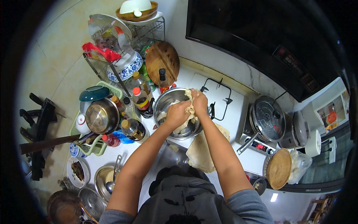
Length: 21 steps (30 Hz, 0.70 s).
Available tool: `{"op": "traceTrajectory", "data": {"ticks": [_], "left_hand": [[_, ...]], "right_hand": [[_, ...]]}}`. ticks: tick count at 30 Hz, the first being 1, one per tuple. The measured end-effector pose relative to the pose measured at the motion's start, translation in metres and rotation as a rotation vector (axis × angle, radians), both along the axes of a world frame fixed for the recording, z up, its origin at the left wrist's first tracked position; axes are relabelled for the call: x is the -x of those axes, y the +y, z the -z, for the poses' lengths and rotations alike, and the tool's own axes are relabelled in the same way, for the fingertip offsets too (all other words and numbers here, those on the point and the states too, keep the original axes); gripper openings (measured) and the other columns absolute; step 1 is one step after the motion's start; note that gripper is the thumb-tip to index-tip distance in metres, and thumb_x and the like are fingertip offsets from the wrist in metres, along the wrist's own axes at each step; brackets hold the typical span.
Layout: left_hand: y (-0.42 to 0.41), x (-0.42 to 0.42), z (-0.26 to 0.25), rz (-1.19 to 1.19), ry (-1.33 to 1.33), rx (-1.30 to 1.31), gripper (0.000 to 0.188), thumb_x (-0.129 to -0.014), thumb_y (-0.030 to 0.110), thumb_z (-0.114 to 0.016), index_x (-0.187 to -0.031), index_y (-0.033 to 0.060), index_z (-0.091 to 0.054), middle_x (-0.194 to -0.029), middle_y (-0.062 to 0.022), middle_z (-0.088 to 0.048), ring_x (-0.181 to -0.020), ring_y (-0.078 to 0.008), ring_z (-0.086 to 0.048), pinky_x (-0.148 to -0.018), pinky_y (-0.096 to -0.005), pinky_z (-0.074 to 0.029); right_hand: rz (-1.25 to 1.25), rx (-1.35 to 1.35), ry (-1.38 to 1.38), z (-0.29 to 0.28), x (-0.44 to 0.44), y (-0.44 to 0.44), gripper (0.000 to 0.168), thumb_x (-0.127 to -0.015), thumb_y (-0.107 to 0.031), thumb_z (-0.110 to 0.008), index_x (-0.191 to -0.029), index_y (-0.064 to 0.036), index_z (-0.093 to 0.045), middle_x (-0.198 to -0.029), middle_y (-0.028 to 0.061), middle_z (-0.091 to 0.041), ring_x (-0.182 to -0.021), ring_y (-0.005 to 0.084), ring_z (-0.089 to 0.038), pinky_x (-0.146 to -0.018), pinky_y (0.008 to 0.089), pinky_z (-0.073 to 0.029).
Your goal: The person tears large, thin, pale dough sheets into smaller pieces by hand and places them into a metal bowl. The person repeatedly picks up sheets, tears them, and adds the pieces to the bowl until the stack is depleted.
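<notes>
Both of my hands are raised over a stainless steel pot [159,107] on the white gas hob. They grip a crumpled, pale sheet of flatbread or dough [191,108] between them. My left hand [178,112] is at its left side, and my right hand [199,103] holds its upper right part. Torn pale pieces lie inside the pot, partly hidden by my hands. Beside the pot, under my right forearm, flat sheets of the same pale flatbread [200,152] overlap the counter's front edge.
Sauce bottles [140,102] crowd the pot's left side, near a green dish basket [99,149] with a metal pot. A round wooden board [162,63] leans at the back wall. Right stand a bare burner grate [230,100] and a lidded pan [268,119] on an electric cooker. Knives [32,114] hang far left.
</notes>
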<state>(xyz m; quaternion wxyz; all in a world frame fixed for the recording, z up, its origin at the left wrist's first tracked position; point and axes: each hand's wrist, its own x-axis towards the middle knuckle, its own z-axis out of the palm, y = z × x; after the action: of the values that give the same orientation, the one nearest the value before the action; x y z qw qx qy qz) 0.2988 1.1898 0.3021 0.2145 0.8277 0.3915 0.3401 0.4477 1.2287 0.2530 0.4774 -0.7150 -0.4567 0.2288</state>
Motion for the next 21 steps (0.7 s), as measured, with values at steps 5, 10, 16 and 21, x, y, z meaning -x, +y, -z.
{"op": "traceTrajectory", "data": {"ticks": [5, 10, 16, 21], "left_hand": [[-0.010, 0.004, -0.005, 0.026, -0.187, -0.134, 0.022, -0.073, 0.008, -0.067, -0.093, 0.0043, -0.060, -0.083, -0.0163, -0.064, -0.076, -0.0363, -0.064, -0.068, -0.0429, -0.051], [0.019, 0.017, 0.010, -0.132, -0.710, 0.428, 0.025, -0.082, 0.008, -0.065, -0.106, 0.0018, -0.064, -0.093, -0.0130, -0.070, -0.081, -0.0187, -0.067, -0.074, -0.0326, -0.051], [0.033, 0.026, 0.018, -0.085, -0.869, 0.820, 0.042, -0.098, 0.028, -0.060, -0.132, 0.0054, -0.050, -0.112, -0.0047, -0.063, -0.099, -0.0135, -0.061, -0.086, -0.0279, -0.049], [0.032, 0.014, 0.009, -0.133, -1.057, 1.094, 0.050, -0.099, 0.046, -0.053, -0.130, 0.0073, -0.049, -0.108, -0.0052, -0.057, -0.098, -0.0155, -0.057, -0.087, -0.0312, -0.049]], "right_hand": [[0.050, 0.307, 0.204, 0.045, -0.021, 0.014, 0.058, -0.091, -0.050, -0.056, -0.095, 0.006, -0.070, -0.097, 0.0302, -0.068, -0.096, 0.0439, -0.065, -0.085, 0.0466, -0.049], [-0.163, 0.206, 0.021, 0.034, -0.013, -0.021, 0.057, -0.093, -0.051, -0.053, -0.115, 0.000, -0.065, -0.109, 0.0266, -0.066, -0.105, 0.0419, -0.063, -0.092, 0.0440, -0.047], [-0.358, 0.125, 0.227, -0.008, 0.010, -0.035, 0.054, -0.098, -0.042, -0.052, -0.138, -0.007, -0.052, -0.141, 0.0155, -0.050, -0.131, 0.0257, -0.046, -0.108, 0.0333, -0.035], [-0.718, 0.032, 0.469, -0.019, 0.031, -0.064, 0.065, -0.095, -0.037, -0.062, -0.148, -0.006, -0.038, -0.146, 0.0161, -0.044, -0.135, 0.0249, -0.040, -0.109, 0.0343, -0.033]]}}
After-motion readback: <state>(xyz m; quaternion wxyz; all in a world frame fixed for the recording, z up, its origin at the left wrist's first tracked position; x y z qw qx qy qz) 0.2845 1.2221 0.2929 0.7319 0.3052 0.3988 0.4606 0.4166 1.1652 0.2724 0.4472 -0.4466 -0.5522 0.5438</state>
